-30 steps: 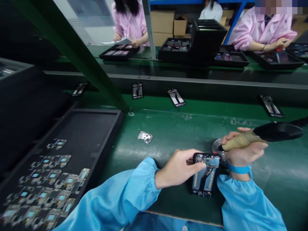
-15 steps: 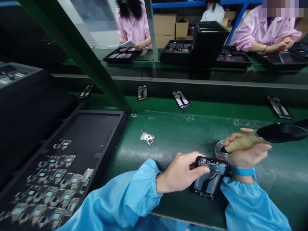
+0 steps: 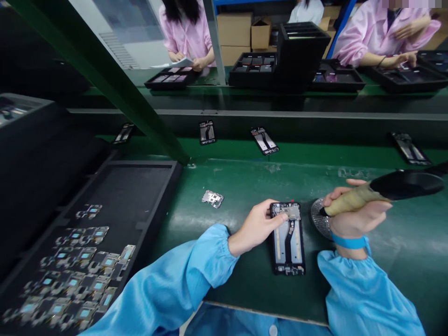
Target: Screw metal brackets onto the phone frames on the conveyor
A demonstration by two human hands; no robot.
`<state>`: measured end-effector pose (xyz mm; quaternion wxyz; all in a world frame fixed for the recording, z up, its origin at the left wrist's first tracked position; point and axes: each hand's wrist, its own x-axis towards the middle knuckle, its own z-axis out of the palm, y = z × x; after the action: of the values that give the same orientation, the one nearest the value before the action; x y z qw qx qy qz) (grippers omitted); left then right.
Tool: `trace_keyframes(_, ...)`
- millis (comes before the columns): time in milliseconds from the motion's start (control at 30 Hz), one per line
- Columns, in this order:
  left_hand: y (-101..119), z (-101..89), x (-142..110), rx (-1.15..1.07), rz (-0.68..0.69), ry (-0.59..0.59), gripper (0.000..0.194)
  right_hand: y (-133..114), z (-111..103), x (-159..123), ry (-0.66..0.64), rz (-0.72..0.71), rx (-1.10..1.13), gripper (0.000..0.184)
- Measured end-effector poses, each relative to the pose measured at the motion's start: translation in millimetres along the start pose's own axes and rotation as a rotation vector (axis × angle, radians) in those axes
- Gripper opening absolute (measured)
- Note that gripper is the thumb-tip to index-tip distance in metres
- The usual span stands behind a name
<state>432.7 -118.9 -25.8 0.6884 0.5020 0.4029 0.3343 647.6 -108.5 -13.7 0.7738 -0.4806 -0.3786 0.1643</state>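
My left hand (image 3: pixel 257 226) grips the top left corner of an open phone frame (image 3: pixel 287 239), which lies flat and upright on the green bench mat (image 3: pixel 252 186). A small circuit board sits in the frame's top end. My right hand (image 3: pixel 353 212) is shut on an electric screwdriver (image 3: pixel 381 190), with a tan-wrapped grip and a black body; its tip hovers over a round metal screw dish (image 3: pixel 318 219) right of the frame. A loose silver board (image 3: pixel 212 199) lies on the mat to the left.
A black tray (image 3: pixel 105 200) at left holds several small camera boards. Phone frames (image 3: pixel 265 140) lie on the green conveyor beyond the mat. A green slanted post (image 3: pixel 115 88) crosses the left. People in pink coats work at black trays (image 3: pixel 304 51) across the line.
My left hand has slid the phone frame away from me and turned it from tilted to upright on the mat. The screwdriver hand has barely moved.
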Motion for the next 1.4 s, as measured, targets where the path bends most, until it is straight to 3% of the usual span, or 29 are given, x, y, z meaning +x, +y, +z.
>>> trace_keyframes(533, -3.9, -5.0, 2.1, 0.138, -0.013, 0.000, 0.037, -1.8, 4.0, 1.4, 0.030, 0.011, -0.005, 0.073)
trace_keyframes(767, -1.0, -8.1, 6.6, -0.058, -0.099, -0.114, 0.053, -0.5, 3.0, 1.4, 0.022, 0.001, 0.006, 0.070)
trace_keyframes(967, 2.4, -6.8, 5.5, -0.094, -0.226, -0.050, 0.049, 1.8, 1.8, 1.7, 0.036, 0.011, -0.018, 0.069)
trace_keyframes(1133, 1.6, -5.8, 4.8, -0.058, -0.206, -0.039, 0.043, 2.7, 0.6, 2.3, 0.023, 0.001, -0.017, 0.066)
trace_keyframes(1300, -2.2, -5.5, 6.1, -0.051, -0.064, -0.093, 0.032, 1.7, 0.8, 1.4, 0.026, 0.009, -0.024, 0.067)
trace_keyframes(1400, -7.4, -6.1, 6.3, -0.006, -0.047, -0.081, 0.027, 1.3, 1.7, 1.4, 0.038, 0.008, -0.030, 0.068)
